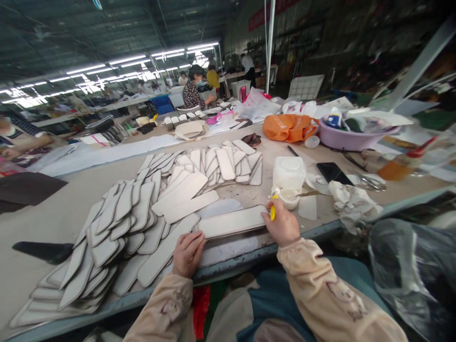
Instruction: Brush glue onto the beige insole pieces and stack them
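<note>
A long pale insole-shaped piece [233, 221] lies flat near the table's front edge. My left hand [187, 253] rests at its left end with fingers curled, touching the piece. At its right end my right hand [283, 224] is closed around a yellow-handled brush [272, 210] and also touches the piece. Just beyond the brush stands a small white bowl [289, 197] with a stick in it. Rows of several overlapping pale pieces [142, 213] cover the table to the left and behind.
A white plastic tub [288, 172], a black phone [333, 172], crumpled white cloth [351, 202], an orange bag [289, 127] and a purple basin [351, 137] sit at the right. A dark piece [44, 251] lies at left. Other people work at far tables.
</note>
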Tool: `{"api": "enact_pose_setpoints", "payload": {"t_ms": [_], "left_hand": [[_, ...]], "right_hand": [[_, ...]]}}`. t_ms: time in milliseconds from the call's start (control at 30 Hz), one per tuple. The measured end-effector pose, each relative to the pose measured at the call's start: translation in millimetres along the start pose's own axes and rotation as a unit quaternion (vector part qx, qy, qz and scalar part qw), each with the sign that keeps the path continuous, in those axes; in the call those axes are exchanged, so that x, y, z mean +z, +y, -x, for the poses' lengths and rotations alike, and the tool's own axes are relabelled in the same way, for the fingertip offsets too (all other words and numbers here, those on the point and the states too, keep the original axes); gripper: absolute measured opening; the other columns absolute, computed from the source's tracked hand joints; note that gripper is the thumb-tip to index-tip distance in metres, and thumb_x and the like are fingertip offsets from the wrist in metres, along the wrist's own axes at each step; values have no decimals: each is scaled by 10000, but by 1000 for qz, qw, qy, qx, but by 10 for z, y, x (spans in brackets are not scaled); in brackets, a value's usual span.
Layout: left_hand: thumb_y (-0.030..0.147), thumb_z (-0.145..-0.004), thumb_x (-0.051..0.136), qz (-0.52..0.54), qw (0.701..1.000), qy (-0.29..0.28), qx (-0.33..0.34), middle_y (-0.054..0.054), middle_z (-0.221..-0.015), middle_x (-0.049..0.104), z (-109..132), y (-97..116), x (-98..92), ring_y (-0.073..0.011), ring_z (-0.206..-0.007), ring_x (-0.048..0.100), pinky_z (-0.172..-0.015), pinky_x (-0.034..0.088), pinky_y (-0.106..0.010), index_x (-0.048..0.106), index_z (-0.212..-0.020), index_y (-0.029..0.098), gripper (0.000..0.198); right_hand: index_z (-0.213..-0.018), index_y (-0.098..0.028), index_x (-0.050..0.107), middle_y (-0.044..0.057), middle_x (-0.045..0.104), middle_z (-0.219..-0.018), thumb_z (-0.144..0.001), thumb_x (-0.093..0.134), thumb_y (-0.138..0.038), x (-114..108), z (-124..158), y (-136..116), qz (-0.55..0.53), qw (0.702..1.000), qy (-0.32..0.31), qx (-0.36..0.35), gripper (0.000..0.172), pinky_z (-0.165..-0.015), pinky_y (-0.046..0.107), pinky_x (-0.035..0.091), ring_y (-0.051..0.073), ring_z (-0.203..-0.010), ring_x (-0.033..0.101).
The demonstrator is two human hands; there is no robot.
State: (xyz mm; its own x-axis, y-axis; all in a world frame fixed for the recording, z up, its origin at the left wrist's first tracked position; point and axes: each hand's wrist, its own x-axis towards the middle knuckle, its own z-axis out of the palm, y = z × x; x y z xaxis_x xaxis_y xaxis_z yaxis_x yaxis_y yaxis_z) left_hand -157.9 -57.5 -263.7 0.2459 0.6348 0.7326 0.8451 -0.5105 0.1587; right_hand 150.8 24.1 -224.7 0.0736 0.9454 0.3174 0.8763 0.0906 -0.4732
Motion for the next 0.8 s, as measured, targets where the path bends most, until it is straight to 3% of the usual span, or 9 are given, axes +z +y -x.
{"api": "enact_pose_setpoints", "payload": {"t_ms": [167, 333, 467, 533, 567, 633, 700, 733, 800], "left_hand": [[150, -831, 634, -3, 1000, -4, -9, -82, -993, 722, 10, -10, 11, -186, -861, 664, -790, 531, -354, 703, -990, 210, 183], [179, -832, 635, -5, 999, 7, -35, -89, -1015, 707, -5, 22, -37, -199, -894, 650, -798, 537, -368, 706, -986, 219, 174], [296, -816, 666, 110, 965, 64, -228, -115, -1096, 660, 96, 400, -119, -228, -937, 634, -793, 539, -385, 699, -1035, 213, 236], [356, -848, 628, 308, 870, 23, -385, -111, -1031, 675, 154, 721, -94, -198, -830, 657, -718, 544, -341, 691, -1029, 190, 254], [390, -861, 608, 432, 777, -35, -456, -109, -950, 692, 164, 883, -58, -185, -754, 665, -650, 536, -307, 687, -1013, 173, 277], [433, -866, 594, 619, 550, -107, -549, -136, -978, 701, 118, 1152, 47, -194, -775, 691, -643, 531, -286, 663, -1069, 152, 354], [449, -840, 630, 718, 388, -84, -572, -155, -1072, 691, -22, 1293, 152, -217, -902, 697, -746, 540, -297, 646, -1105, 143, 405], [457, -832, 639, 744, 343, -48, -572, -151, -1094, 689, -120, 1312, 189, -224, -946, 690, -791, 539, -307, 646, -1100, 143, 413], [440, -846, 630, 760, 312, 48, -568, -122, -1081, 703, -337, 1272, 214, -217, -973, 684, -845, 539, -329, 652, -1073, 154, 366]], "right_hand": [[-985, -218, 530, 15, 680, -856, -810, 577, -280, -16, 25, -30, -38, 999, 15, -5, 191, -600, 278, 416, 206, -729, 656], [-951, -220, 500, 15, 666, -884, -780, 610, -286, -36, 52, -95, -195, 980, 44, -19, 213, -693, 299, 494, 189, -776, 665], [-942, -237, 450, 6, 640, -878, -735, 692, -358, -78, 64, -194, -389, 919, 51, 22, 341, -643, 268, 526, 163, -756, 650], [-932, -244, 413, 5, 616, -874, -707, 719, -382, -112, 77, -269, -464, 883, 58, 32, 405, -645, 271, 531, 160, -763, 638], [-925, -248, 395, 2, 601, -863, -699, 725, -391, -130, 89, -309, -489, 869, 60, 31, 426, -670, 286, 535, 160, -764, 632], [-915, -256, 362, -1, 579, -840, -692, 727, -412, -166, 124, -385, -517, 853, 58, 26, 456, -734, 336, 537, 167, -767, 624], [-915, -262, 340, 8, 571, -838, -699, 721, -430, -194, 174, -444, -528, 848, 47, 20, 470, -776, 388, 530, 183, -777, 621], [-916, -264, 332, 14, 570, -842, -705, 719, -436, -205, 202, -465, -532, 846, 41, 15, 473, -776, 402, 529, 188, -777, 620], [-921, -266, 328, 20, 565, -858, -714, 718, -429, -217, 257, -492, -539, 842, 27, 5, 471, -742, 391, 531, 189, -773, 614]]}}
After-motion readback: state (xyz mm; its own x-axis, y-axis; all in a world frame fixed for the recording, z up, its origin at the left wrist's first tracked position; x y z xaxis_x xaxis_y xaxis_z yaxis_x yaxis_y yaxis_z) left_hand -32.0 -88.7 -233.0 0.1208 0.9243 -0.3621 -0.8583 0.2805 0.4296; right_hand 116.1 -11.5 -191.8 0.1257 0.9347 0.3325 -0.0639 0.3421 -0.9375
